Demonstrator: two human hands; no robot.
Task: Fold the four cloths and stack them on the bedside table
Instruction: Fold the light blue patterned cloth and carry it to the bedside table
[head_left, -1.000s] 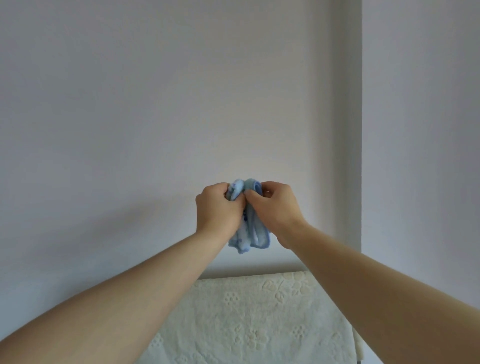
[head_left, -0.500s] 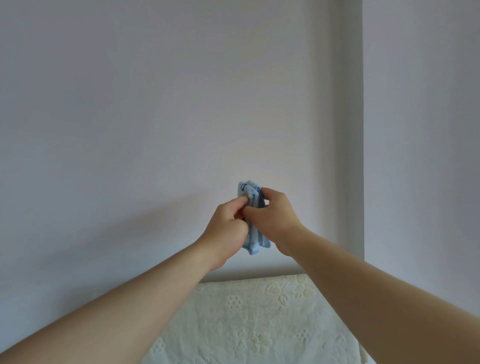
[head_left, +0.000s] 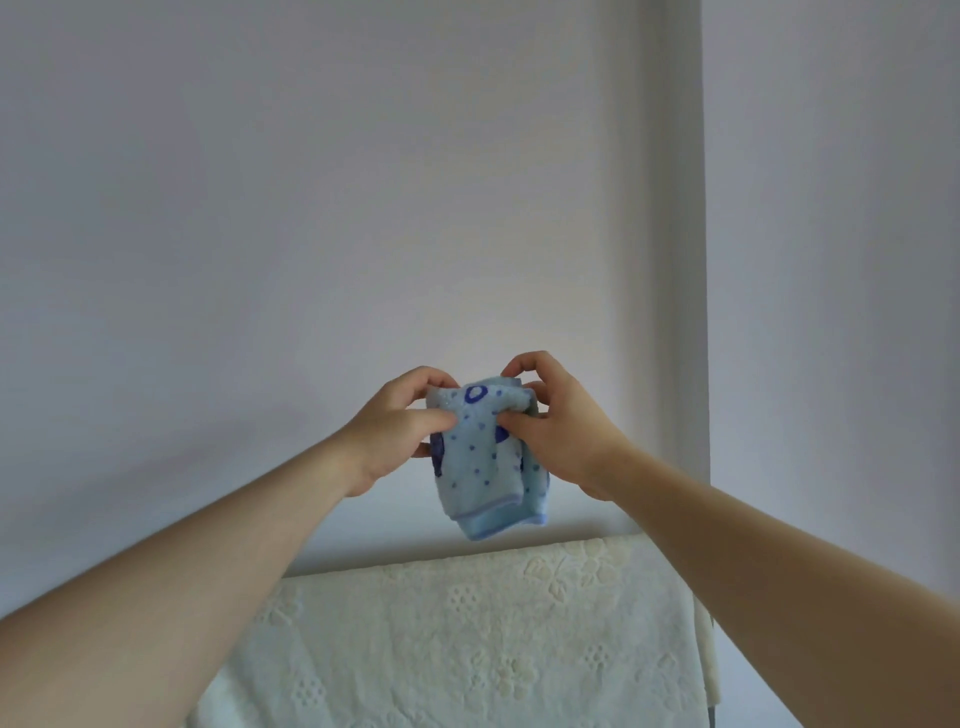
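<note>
A small light-blue cloth (head_left: 480, 467) with dark-blue dots and rings hangs in the air in front of the wall, folded over into layers with its banded hem at the bottom. My left hand (head_left: 400, 423) pinches its upper left edge between thumb and fingers. My right hand (head_left: 556, 428) pinches the upper right edge, fingers curled over the top. Both arms are stretched forward. No other cloth to fold and no bedside table show in this view.
A cream embossed floral towel or cover (head_left: 467, 644) drapes over a surface below the hands. A plain pale wall (head_left: 311, 208) fills the background, with a corner post (head_left: 685, 260) at the right.
The cloth was bunched tight between both hands. Now the hands have drawn apart and the cloth has spread out, showing its dotted face and hem.
</note>
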